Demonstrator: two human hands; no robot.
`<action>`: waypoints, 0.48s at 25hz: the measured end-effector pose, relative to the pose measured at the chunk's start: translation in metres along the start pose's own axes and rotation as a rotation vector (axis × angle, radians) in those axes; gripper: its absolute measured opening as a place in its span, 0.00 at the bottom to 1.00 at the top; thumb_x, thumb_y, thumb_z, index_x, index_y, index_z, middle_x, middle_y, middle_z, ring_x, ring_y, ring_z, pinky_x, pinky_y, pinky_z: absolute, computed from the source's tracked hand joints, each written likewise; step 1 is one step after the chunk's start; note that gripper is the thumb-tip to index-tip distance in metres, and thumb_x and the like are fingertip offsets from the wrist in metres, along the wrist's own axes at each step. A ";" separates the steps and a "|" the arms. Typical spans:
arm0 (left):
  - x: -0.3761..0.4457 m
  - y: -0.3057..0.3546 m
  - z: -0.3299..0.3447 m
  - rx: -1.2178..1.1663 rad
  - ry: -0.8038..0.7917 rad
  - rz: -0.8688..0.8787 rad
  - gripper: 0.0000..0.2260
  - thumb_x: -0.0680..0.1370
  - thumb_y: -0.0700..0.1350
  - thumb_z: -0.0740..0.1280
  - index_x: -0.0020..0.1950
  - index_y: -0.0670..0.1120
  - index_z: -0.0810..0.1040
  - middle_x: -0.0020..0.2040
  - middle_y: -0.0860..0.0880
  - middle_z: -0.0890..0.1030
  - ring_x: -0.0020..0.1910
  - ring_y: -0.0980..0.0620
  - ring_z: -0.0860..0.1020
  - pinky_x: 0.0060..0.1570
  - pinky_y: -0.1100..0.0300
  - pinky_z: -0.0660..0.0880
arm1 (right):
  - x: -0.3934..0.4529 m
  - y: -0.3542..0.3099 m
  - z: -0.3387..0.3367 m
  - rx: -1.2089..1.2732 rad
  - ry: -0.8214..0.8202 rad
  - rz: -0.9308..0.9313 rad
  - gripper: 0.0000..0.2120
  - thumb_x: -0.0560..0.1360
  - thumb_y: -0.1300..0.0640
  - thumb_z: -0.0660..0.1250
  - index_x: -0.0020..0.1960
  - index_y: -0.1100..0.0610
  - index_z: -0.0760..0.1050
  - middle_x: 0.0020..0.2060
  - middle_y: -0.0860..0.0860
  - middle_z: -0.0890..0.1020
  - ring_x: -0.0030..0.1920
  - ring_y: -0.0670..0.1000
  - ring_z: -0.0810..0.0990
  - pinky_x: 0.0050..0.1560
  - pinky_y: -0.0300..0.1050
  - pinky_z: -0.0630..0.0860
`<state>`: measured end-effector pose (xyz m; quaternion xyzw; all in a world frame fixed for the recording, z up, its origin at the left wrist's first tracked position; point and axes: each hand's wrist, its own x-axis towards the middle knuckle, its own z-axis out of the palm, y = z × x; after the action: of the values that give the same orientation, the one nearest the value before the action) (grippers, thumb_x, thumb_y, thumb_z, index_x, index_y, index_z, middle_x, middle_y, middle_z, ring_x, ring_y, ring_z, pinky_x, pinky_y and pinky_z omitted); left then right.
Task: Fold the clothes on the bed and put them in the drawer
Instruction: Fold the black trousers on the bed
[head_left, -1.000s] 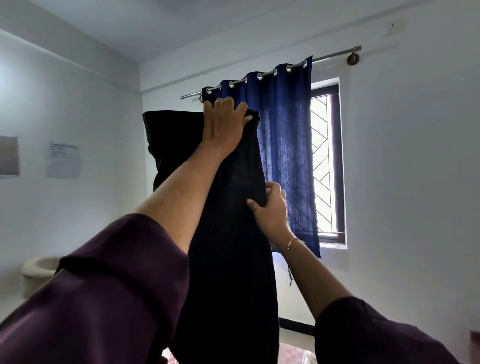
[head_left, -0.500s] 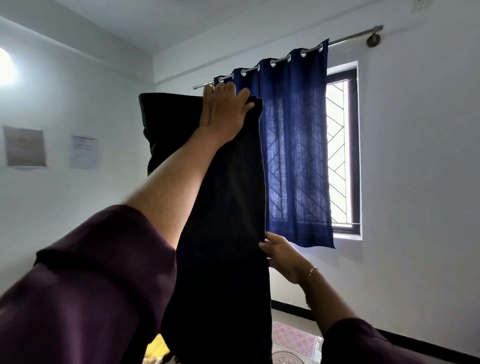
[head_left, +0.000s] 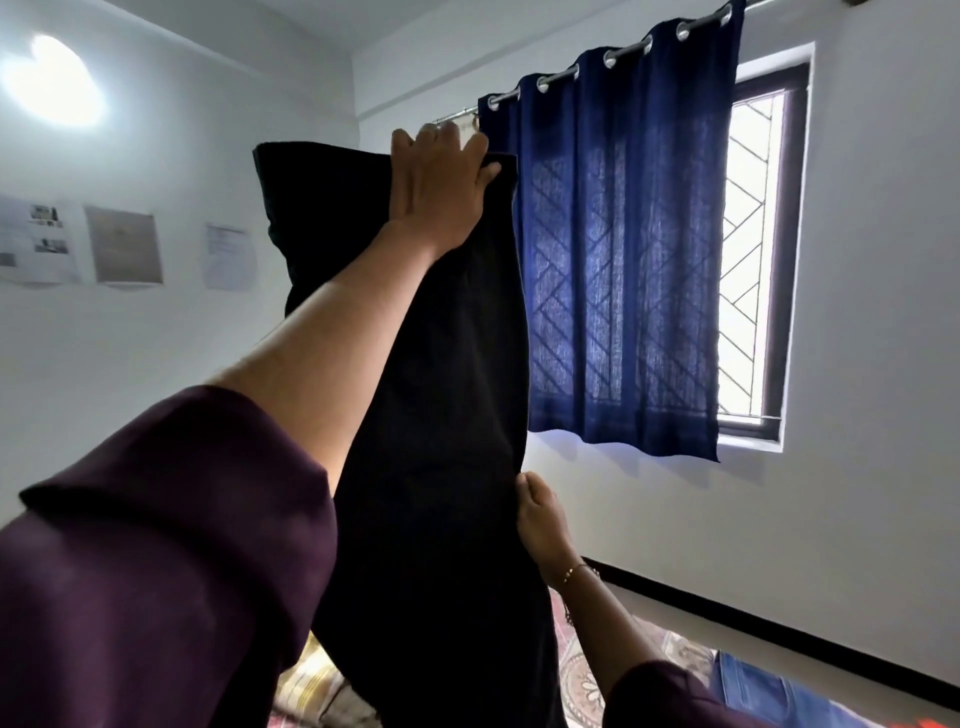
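Head view looks up at a black cloth (head_left: 441, 415) that hangs long and straight in the air, in front of the wall and the window (head_left: 753, 249).

The left hand (head_left: 439, 182) is high up. It holds the top edge of the black cloth. Its fingers go over the top edge and its thumb sticks out to the right side. The arm below it wears a dark purple sleeve (head_left: 156, 561) pushed up past the wrist.

The right hand (head_left: 537, 512) is much lower. It is at the right edge of the black cloth, with its fingers curled on that edge. A thin gold bracelet (head_left: 574, 571) sits on its wrist.

A blue curtain (head_left: 623, 249) hangs on a rod just to the right of the black cloth. Bright light comes through the window beside it.

Papers (head_left: 124, 244) stick on the left wall. At the bottom, a patterned bed cover (head_left: 587, 680) shows, and blue jeans (head_left: 753, 691) lie on it near the right bottom corner.
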<state>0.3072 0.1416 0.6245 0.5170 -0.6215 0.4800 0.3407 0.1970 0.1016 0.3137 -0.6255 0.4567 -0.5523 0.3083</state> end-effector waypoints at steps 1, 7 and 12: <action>-0.004 -0.004 0.006 -0.005 -0.001 -0.014 0.18 0.83 0.52 0.51 0.62 0.42 0.71 0.59 0.38 0.74 0.59 0.39 0.70 0.59 0.47 0.61 | 0.000 0.002 0.001 -0.026 0.026 0.013 0.17 0.82 0.58 0.53 0.34 0.54 0.62 0.31 0.48 0.69 0.34 0.46 0.65 0.40 0.44 0.62; -0.030 -0.008 0.053 -0.113 -0.041 -0.253 0.18 0.83 0.51 0.50 0.64 0.42 0.70 0.60 0.40 0.74 0.60 0.40 0.71 0.59 0.48 0.61 | 0.012 0.017 -0.041 -0.159 0.270 -0.004 0.17 0.81 0.61 0.53 0.33 0.56 0.61 0.36 0.59 0.73 0.37 0.54 0.68 0.36 0.45 0.54; -0.053 -0.004 0.104 -0.382 -0.103 -0.571 0.17 0.82 0.51 0.51 0.62 0.43 0.72 0.62 0.43 0.76 0.61 0.41 0.72 0.61 0.49 0.61 | 0.032 0.013 -0.099 -0.378 0.428 -0.059 0.12 0.80 0.65 0.54 0.39 0.62 0.67 0.37 0.60 0.75 0.37 0.55 0.70 0.36 0.43 0.55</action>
<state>0.3313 0.0596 0.5448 0.6206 -0.5469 0.2135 0.5199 0.0973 0.0787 0.3348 -0.5540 0.5879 -0.5857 0.0666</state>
